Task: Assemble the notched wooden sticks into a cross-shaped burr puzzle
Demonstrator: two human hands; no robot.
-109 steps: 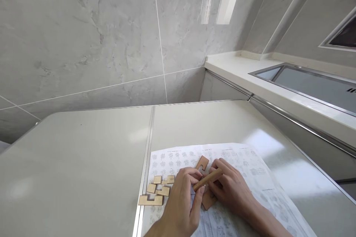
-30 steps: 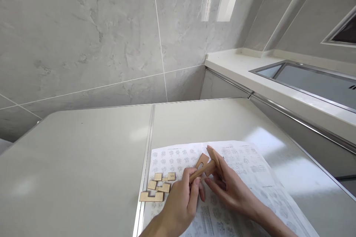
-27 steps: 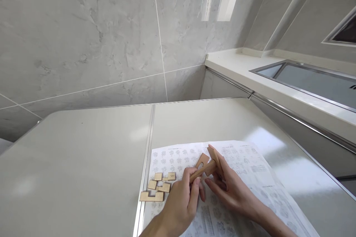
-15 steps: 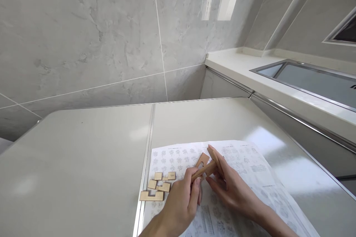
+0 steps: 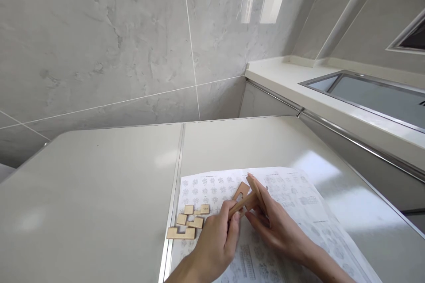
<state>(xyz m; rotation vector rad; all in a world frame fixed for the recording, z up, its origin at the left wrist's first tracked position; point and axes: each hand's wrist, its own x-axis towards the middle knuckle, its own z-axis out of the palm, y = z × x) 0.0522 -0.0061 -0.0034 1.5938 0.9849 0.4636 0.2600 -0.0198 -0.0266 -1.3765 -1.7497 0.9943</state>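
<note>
My left hand (image 5: 215,241) is closed, with thumb and fingers pinching a long wooden puzzle piece (image 5: 238,206). Beyond its fingertips, a notched wooden puzzle piece (image 5: 245,187) leans up and to the right. My right hand (image 5: 282,227) has its fingers wrapped along another wooden puzzle piece (image 5: 255,189), which stands tilted against the far end of the long one. The pieces meet between both hands; how they join is hidden by the fingers. Left of my left hand lie several loose notched pieces, among them a U-shaped piece (image 5: 181,236) and a piece with printed marks (image 5: 205,208).
Under the hands is a white sheet (image 5: 302,223) printed with small diagrams. It lies on a glossy pale table (image 5: 99,194) with a metal seam (image 5: 175,190) left of the paper. A counter (image 5: 275,73) with an inset sink or hob runs along the right; a tiled wall stands behind.
Hardly anything differs. The piece in my right hand has shifted very slightly against the long piece; my left hand and the loose pieces stay in place.
</note>
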